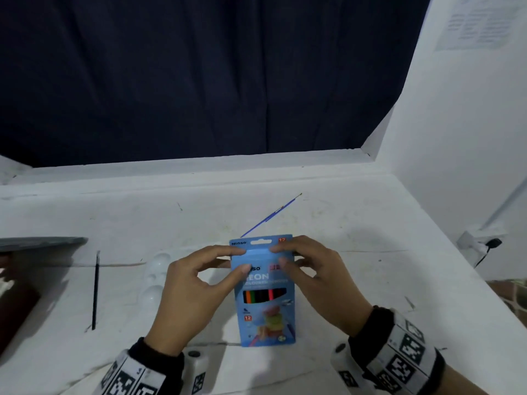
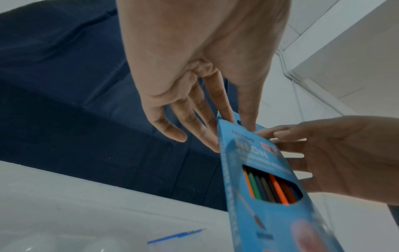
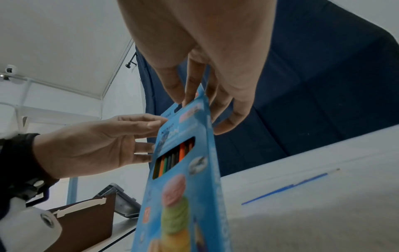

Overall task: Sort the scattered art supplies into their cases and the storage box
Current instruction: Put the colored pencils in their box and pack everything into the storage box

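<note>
A blue box of coloured pencils (image 1: pixel 266 295) stands tilted above the white table, its window showing several pencils. My left hand (image 1: pixel 194 283) pinches the box's upper left part, thumb on the front and fingers behind. My right hand (image 1: pixel 313 275) pinches the upper right part by the top flap. In the left wrist view the pencil box (image 2: pixel 265 184) sits between my left hand (image 2: pixel 194 105) and my right hand (image 2: pixel 336 153). The right wrist view shows the pencil box (image 3: pixel 183 179) held at its top by my right hand (image 3: pixel 205 81).
A blue paintbrush (image 1: pixel 271 216) lies on the table behind the box. A black pencil (image 1: pixel 95 289) lies at the left. A white paint palette (image 1: pixel 155 277) sits under my left hand. A brown storage box (image 3: pixel 86 220) with a grey lid stands at the far left.
</note>
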Demonstrator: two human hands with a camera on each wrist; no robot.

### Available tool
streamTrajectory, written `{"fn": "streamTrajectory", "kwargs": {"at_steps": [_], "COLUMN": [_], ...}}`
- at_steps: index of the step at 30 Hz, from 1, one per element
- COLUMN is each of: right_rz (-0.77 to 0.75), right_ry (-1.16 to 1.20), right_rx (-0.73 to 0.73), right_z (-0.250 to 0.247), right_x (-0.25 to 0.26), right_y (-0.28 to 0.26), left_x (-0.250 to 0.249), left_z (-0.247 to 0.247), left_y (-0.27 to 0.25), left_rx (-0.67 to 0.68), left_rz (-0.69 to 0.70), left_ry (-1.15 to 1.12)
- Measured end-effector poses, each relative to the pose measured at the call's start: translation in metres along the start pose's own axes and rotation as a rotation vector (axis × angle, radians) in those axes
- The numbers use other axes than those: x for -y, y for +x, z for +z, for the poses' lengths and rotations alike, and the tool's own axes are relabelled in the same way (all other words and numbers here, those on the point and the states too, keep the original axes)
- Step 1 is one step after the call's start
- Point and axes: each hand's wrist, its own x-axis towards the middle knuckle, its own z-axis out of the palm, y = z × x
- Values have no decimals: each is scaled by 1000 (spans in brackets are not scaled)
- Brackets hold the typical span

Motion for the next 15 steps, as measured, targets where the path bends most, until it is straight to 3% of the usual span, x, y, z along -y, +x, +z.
{"fn": "streamTrajectory", "kwargs": {"at_steps": [7, 10, 15], "right_rz": [-35, -33, -29], "right_ry": [-30, -66, -46], "right_rx": [122, 194, 191], "right_z": [0, -9, -17], "right_x": [-12, -14, -15], "right_y": [-28, -28, -33], "left_x": [-1, -5, -10], "left_z": [9, 14, 20], "left_y": [-23, -29, -41], "left_rx": [-51, -53, -89], "left_rz": [45, 21, -40], "left_ry": [120, 141, 98]}}
